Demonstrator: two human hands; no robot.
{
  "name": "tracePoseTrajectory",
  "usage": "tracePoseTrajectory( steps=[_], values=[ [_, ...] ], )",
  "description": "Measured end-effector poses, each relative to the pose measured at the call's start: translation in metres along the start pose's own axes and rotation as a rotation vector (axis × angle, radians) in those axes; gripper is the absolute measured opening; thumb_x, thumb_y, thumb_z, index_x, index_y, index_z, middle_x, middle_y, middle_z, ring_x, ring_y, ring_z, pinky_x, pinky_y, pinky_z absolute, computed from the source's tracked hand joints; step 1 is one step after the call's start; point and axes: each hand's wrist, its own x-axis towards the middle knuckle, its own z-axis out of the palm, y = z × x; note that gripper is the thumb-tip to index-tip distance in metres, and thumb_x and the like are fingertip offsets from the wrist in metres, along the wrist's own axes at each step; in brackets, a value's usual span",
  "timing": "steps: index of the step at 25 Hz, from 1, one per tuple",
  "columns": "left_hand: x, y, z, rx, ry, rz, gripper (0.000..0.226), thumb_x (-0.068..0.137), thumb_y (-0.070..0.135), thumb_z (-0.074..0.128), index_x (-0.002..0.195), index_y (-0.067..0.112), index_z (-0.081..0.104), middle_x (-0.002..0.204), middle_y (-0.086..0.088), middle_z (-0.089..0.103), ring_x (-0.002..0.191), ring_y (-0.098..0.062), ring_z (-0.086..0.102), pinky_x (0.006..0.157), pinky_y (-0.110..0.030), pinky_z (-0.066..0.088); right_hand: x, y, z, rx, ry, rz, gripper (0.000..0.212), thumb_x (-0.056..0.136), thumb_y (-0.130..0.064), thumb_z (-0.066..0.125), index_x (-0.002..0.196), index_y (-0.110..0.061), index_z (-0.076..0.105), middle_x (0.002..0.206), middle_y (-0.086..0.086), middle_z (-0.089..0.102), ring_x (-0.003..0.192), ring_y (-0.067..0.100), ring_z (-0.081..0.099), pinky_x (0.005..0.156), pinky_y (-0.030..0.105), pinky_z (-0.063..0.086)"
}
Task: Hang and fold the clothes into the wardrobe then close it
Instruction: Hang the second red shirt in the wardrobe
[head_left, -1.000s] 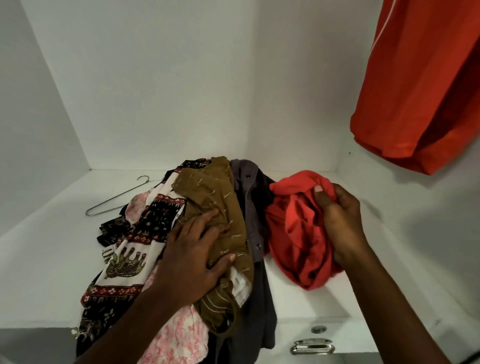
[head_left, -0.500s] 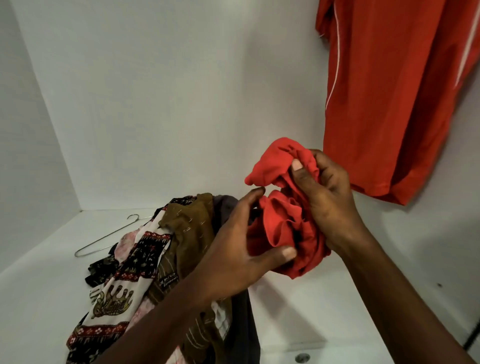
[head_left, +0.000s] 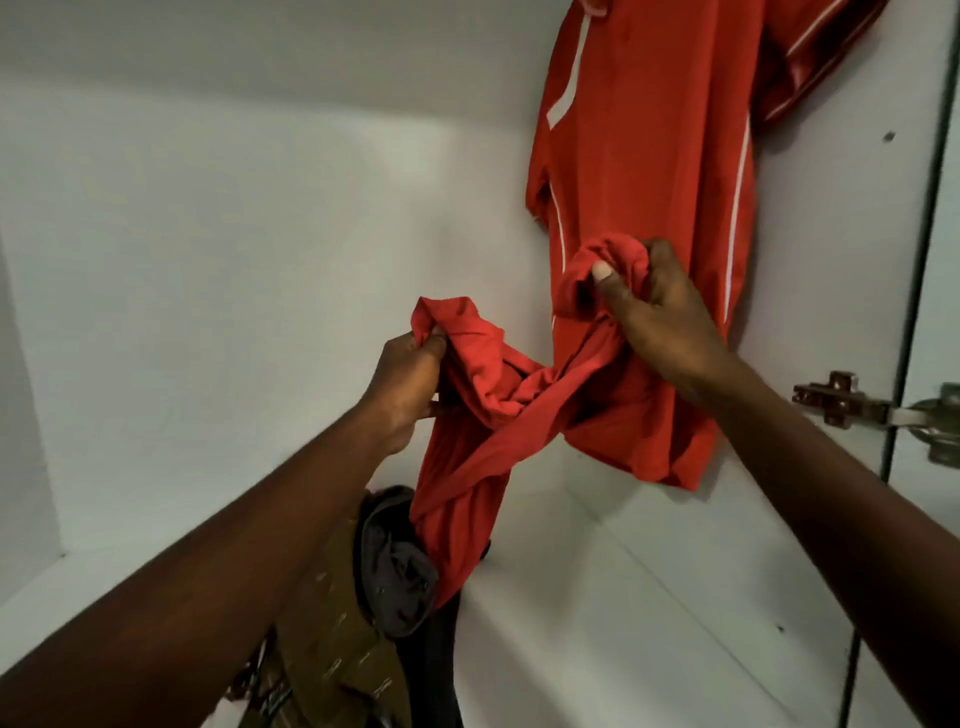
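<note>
Red garment (head_left: 483, 384), twisted, L grip (head_left: 410, 384) & R grip (head_left: 660, 322) holding it, above white wardrobe shelf (head_left: 597, 623)

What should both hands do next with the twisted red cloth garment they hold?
Probably pull the hands apart to untwist it: the left hand and right hand each grip a bunched end of the red cloth garment, which is twisted between them.

Setting: inside of a white wardrobe (head_left: 260, 234), domestic, with plain panels meeting at a back corner. Evidence: a red jersey (head_left: 639, 156) hangs at upper right, and a loose heap of clothes (head_left: 332, 649) lies on the white shelf (head_left: 597, 623). A metal door hinge (head_left: 836, 400) is fixed to the right side panel.
</note>
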Motion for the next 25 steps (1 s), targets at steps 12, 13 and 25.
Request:
tracePoseTrajectory(
  steps=[12,13,25],
  values=[
    [0.012,0.133,-0.081,0.063,0.241,0.317,0.041,0.104,0.047,0.036,0.11,0.023,0.068,0.111,-0.003,0.072,0.106,-0.028,0.069,0.082,-0.048,0.062,-0.001,-0.065,-0.034,-0.18,0.062,0.165,0.032,0.097,-0.031,0.065,0.122,-0.015,0.053,0.109,0.004,0.062,0.097,0.025,0.059,0.082,0.031,0.042],
    [0.007,0.125,-0.098,0.157,0.337,0.342,0.041,0.102,0.05,0.035,0.105,0.024,0.067,0.108,-0.004,0.072,0.104,-0.03,0.069,0.082,-0.051,0.062,-0.008,-0.066,-0.032,-0.17,0.077,0.181,0.031,0.096,-0.03,0.066,0.12,-0.016,0.055,0.107,0.003,0.063,0.098,0.025,0.06,0.083,0.031,0.043],
    [-0.074,0.122,-0.238,-0.251,0.646,0.179,0.029,0.109,0.044,0.037,0.109,0.03,0.062,0.116,-0.004,0.068,0.102,-0.026,0.07,0.068,-0.04,0.064,-0.051,-0.117,0.012,-0.395,0.205,0.312,0.046,0.09,-0.054,0.049,0.122,-0.024,0.064,0.117,0.018,0.063,0.106,0.042,0.064,0.089,0.053,0.056]
  ],
)
